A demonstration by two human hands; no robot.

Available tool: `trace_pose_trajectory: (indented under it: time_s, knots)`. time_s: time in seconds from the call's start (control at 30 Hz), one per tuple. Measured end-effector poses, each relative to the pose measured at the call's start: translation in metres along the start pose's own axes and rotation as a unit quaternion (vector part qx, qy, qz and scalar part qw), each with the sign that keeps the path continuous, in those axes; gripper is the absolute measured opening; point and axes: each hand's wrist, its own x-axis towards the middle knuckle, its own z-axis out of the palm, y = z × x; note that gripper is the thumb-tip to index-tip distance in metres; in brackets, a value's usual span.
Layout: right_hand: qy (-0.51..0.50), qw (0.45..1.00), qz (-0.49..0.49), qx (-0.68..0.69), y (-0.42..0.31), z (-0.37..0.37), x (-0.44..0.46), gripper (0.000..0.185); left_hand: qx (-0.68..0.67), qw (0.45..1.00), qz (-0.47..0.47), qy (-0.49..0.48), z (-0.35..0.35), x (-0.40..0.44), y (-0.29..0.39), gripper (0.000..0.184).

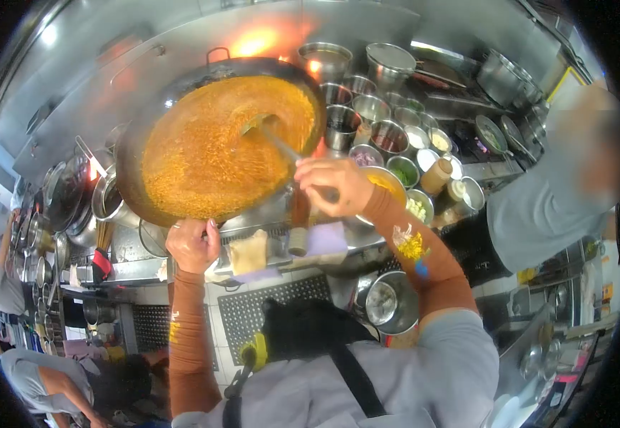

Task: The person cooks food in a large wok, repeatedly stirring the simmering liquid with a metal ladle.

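A large dark wok holds an orange-brown, grainy, saucy food that fills most of it. At the wok's near edge, my left hand is closed on it; the part gripped is hidden under the fingers. My right hand is wrapped round the handle of a ladle, right of the wok. The bowl of the ladle dips into the food, right of the middle. A loop handle shows on the wok's far side, with flames behind.
Several metal pots and tubs of ingredients crowd the counter on the right. A folded cloth lies at the counter's front edge. Another person stands close at my right; others are at the left. More pans stand left of the wok.
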Motion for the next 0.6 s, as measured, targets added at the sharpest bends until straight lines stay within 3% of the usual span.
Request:
trace_pose_trajectory:
  time_s: [0.17,0.3,0.6]
  knots:
    - [-0.002,1.0,0.019,0.013,0.041,0.02,0.034,0.011,0.015,0.999,0.032,0.017,0.002,0.005,-0.005,0.031]
    - [0.06,0.998,0.006,0.007,0.076,0.048,0.069,0.007,0.014,0.999,0.044,0.026,0.003,0.006,-0.01,0.028]
    - [0.234,0.964,0.074,0.106,0.118,0.122,0.148,0.007,0.015,0.998,0.043,0.044,0.001,0.009,-0.01,0.022]
